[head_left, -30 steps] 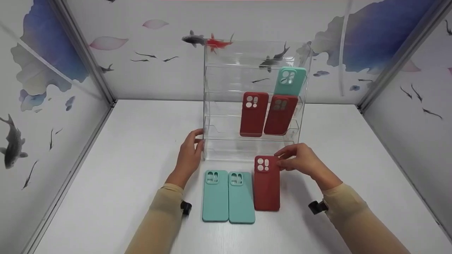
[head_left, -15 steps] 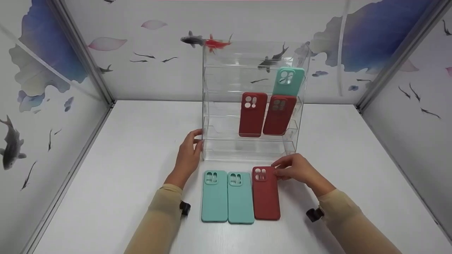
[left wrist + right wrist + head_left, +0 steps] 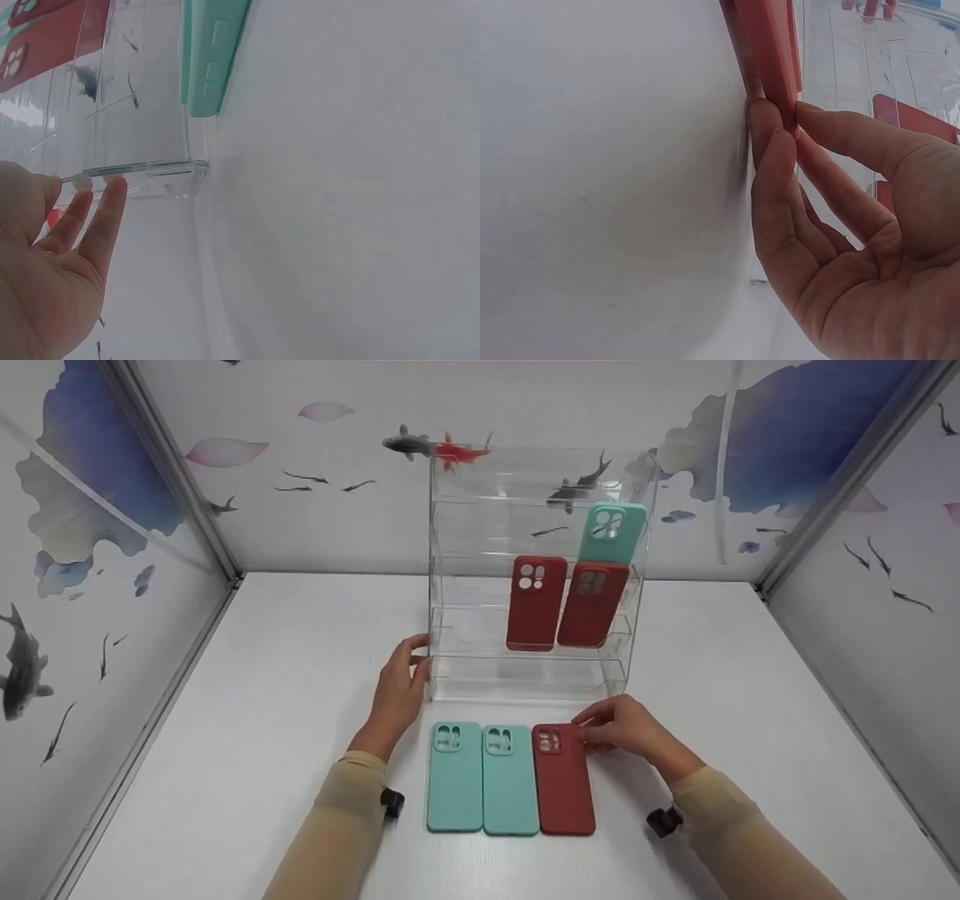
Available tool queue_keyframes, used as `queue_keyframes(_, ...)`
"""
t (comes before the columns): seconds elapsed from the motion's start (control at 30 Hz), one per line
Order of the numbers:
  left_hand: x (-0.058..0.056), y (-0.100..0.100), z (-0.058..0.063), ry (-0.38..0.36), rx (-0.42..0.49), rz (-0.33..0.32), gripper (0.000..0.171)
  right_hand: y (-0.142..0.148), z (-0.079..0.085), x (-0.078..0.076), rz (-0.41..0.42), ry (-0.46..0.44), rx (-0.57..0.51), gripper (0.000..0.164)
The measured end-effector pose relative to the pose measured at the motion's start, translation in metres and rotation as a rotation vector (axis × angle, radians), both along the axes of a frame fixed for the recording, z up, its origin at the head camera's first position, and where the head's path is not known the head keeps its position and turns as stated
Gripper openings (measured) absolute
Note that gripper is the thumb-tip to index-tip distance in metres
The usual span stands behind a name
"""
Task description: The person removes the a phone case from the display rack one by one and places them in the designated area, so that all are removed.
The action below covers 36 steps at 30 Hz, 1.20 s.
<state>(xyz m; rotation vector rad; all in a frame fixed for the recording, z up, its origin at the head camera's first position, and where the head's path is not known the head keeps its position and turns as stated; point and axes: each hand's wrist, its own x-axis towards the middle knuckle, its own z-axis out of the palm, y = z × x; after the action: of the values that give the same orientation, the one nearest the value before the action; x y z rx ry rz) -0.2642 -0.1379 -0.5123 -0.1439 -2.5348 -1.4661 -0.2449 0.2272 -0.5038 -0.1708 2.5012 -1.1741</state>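
My right hand (image 3: 619,729) pinches the top right corner of a red phone case (image 3: 568,791). In the right wrist view, the thumb is on one side of the red corner and a fingertip (image 3: 765,124) is under it, close to the table. To its left lie two teal phone cases (image 3: 454,787), side by side with camera cutouts toward the rack. My left hand (image 3: 397,686) touches the left side of a clear acrylic tiered rack (image 3: 480,682). Its fairly straight fingers (image 3: 105,225) meet the side panel in the left wrist view.
On the rack, two red cases (image 3: 537,615) stand side by side on a middle tier. A teal case (image 3: 615,536) leans on the tier above, at the right. White panels (image 3: 322,525) with painted fish and petals enclose the white table (image 3: 300,622).
My right hand has lowered the red case toward me, from overlapping the rack's front to lying beside the teal cases, in line with them. My left hand stays at the rack.
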Motion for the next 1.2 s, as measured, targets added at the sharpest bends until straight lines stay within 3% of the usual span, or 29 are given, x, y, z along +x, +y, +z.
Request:
queue_keyframes(0.33, 0.000, -0.002, -0.001, 0.018, -0.019, 0.003, 0.041, -0.003, -0.006, 0.002, -0.012, 0.023, -0.050, 0.024)
queue_keyframes(0.73, -0.001, 0.000, 0.000, 0.027, -0.011, 0.000, 0.041, -0.001, -0.008, 0.005, -0.003, 0.075, -0.014, 0.022)
queue_keyframes(1.0, 0.000, -0.001, -0.001, 0.027, -0.022, 0.005, 0.040, -0.005, 0.001, 0.002, 0.067, 0.258, 0.124, 0.015)
queue_keyframes(1.2, -0.001, -0.001, 0.000, 0.038, -0.015, -0.008, 0.041, -0.007, 0.024, -0.003, 0.056, 0.404, 0.148, 0.012)
